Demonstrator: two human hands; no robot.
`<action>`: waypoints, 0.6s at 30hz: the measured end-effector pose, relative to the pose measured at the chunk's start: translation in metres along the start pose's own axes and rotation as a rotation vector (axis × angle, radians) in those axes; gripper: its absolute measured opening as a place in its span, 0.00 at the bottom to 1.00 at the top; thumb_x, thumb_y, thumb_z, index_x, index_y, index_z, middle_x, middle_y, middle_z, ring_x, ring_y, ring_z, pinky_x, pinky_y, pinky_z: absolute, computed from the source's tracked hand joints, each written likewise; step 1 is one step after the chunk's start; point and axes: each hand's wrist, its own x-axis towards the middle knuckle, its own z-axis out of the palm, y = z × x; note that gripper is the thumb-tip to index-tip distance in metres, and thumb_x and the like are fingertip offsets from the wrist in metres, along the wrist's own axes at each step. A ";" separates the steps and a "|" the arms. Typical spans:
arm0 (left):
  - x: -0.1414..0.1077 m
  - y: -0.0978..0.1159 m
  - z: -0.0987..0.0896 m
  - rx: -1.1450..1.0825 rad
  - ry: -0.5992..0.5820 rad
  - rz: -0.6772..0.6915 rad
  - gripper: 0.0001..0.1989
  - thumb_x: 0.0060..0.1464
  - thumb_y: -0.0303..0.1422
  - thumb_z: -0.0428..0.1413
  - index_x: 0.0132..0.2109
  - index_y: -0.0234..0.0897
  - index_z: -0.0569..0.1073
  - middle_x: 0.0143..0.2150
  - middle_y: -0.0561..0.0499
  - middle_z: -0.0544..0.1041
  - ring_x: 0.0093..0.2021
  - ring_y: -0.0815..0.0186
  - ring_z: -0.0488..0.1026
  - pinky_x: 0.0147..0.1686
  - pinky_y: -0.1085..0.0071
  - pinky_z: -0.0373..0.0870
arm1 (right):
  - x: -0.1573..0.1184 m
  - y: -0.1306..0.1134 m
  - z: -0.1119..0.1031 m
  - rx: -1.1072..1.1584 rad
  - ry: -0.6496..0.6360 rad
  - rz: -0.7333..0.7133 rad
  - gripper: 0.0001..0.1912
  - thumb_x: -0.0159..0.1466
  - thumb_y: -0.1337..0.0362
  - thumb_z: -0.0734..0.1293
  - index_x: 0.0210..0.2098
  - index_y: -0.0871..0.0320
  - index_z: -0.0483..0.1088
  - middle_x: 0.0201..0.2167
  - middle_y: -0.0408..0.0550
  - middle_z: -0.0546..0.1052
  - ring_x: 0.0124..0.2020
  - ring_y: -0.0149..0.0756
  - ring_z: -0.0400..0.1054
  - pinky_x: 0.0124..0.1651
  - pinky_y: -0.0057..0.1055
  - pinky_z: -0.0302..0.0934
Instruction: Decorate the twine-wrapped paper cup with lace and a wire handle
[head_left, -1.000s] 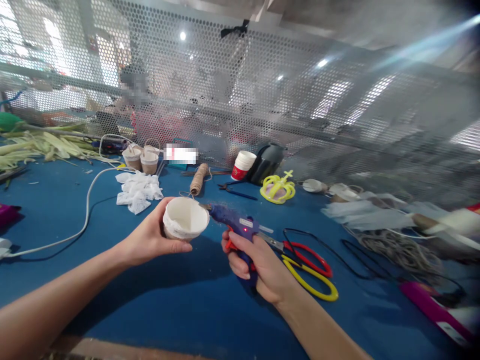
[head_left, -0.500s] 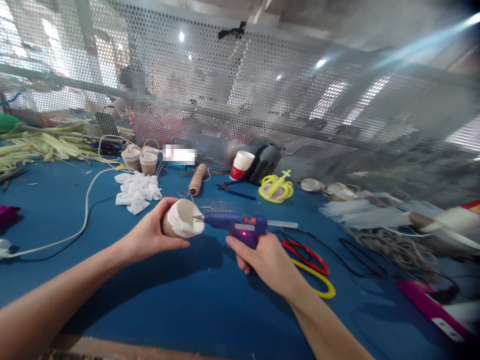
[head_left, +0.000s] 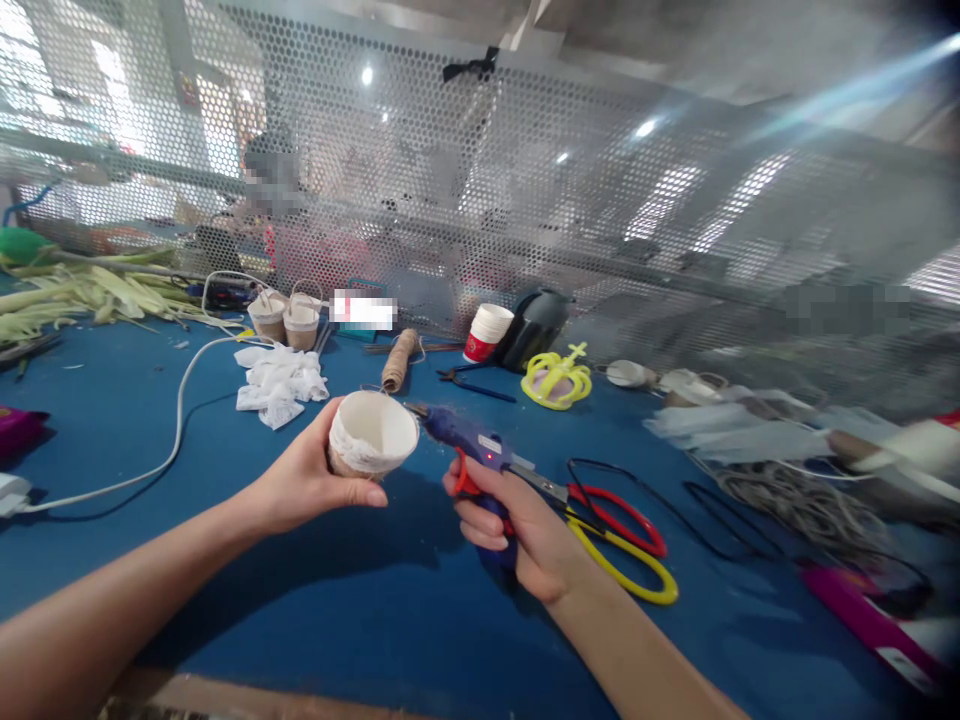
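My left hand (head_left: 322, 468) is wrapped round a paper cup (head_left: 367, 440), white at the top with a lace band and brown twine below. The cup leans so that its open mouth faces me and to the right. In my right hand (head_left: 517, 515) is a blue glue gun (head_left: 469, 437) with a lit red light and an orange trigger. Its nozzle points up and left, close to the cup's right rim; whether they touch I cannot tell. Scissors (head_left: 637, 560) with red and yellow handles lie partly behind my right hand.
Beyond the cup lie a twine roll (head_left: 400, 360), white lace (head_left: 279, 382), pliers (head_left: 476, 385) and a yellow crown (head_left: 556, 378). Stacked paper cups (head_left: 487, 333) and two twine-handled cups (head_left: 301, 325) stand by the perforated screen (head_left: 420, 180). A power strip (head_left: 862, 620) sits at right.
The glue gun's nozzle has come out of the cup's mouth and now tilts upward at its right rim. The cup has turned slightly in my left hand, showing more of its inside.
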 end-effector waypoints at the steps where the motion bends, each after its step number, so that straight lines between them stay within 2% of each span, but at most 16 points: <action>1: 0.000 0.000 0.000 0.003 0.004 0.000 0.36 0.33 0.35 0.65 0.50 0.36 0.59 0.41 0.47 0.71 0.38 0.63 0.68 0.38 0.69 0.66 | 0.000 0.001 0.000 0.011 -0.001 0.019 0.10 0.51 0.61 0.69 0.26 0.62 0.68 0.23 0.42 0.69 0.12 0.14 0.46 0.13 0.16 0.38; 5: 0.001 -0.001 0.000 0.015 0.019 0.011 0.37 0.32 0.35 0.65 0.50 0.36 0.59 0.42 0.47 0.71 0.39 0.62 0.68 0.39 0.68 0.66 | 0.000 0.003 0.002 -0.008 -0.001 0.029 0.11 0.50 0.61 0.69 0.25 0.62 0.68 0.21 0.41 0.68 0.12 0.15 0.45 0.13 0.17 0.37; 10: 0.001 0.000 0.003 0.005 0.021 -0.001 0.37 0.32 0.35 0.65 0.50 0.36 0.59 0.43 0.46 0.70 0.41 0.61 0.68 0.40 0.68 0.66 | -0.003 0.006 0.006 -0.228 0.035 -0.074 0.14 0.54 0.56 0.65 0.24 0.62 0.65 0.08 0.35 0.58 0.11 0.20 0.47 0.14 0.20 0.40; 14: 0.002 0.003 0.002 0.009 0.015 -0.013 0.36 0.32 0.33 0.65 0.50 0.35 0.58 0.43 0.46 0.70 0.41 0.61 0.68 0.40 0.67 0.66 | -0.005 0.002 0.005 -0.582 0.157 -0.205 0.16 0.55 0.53 0.63 0.23 0.61 0.65 0.08 0.38 0.62 0.11 0.24 0.54 0.16 0.23 0.48; 18: 0.002 0.004 0.001 0.059 0.011 -0.008 0.34 0.34 0.32 0.64 0.49 0.36 0.58 0.44 0.47 0.69 0.44 0.61 0.67 0.43 0.66 0.64 | -0.010 -0.004 0.007 -1.017 0.330 -0.340 0.19 0.56 0.55 0.62 0.14 0.59 0.63 0.10 0.43 0.66 0.14 0.29 0.62 0.23 0.27 0.59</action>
